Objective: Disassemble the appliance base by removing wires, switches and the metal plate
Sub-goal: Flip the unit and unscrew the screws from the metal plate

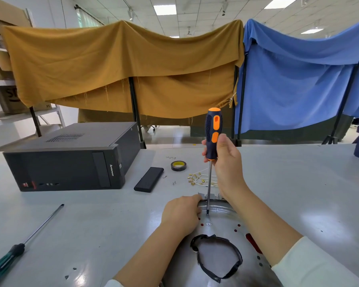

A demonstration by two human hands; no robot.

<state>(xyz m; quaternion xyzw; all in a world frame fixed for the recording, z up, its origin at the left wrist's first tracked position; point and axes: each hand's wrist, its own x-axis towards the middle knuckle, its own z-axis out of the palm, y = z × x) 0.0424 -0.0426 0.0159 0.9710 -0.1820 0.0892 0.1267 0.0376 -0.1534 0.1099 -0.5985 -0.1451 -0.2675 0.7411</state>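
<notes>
Half the metal plate cut off below, left hand over its rim.

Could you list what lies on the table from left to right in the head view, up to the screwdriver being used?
Green-handled screwdriver → black computer tower → flat black case → roll of tape → orange-and-black screwdriver, gripped upright by the right hand.

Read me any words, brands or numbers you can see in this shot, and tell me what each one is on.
"lenovo": on the front panel of the black computer tower, running sideways.
Red sticker at the tower's lower front corner: too small to read.
Cardboard boxes on the left shelf: printing partly hidden and blurred, not readable.
Tape roll: no readable text.
</notes>
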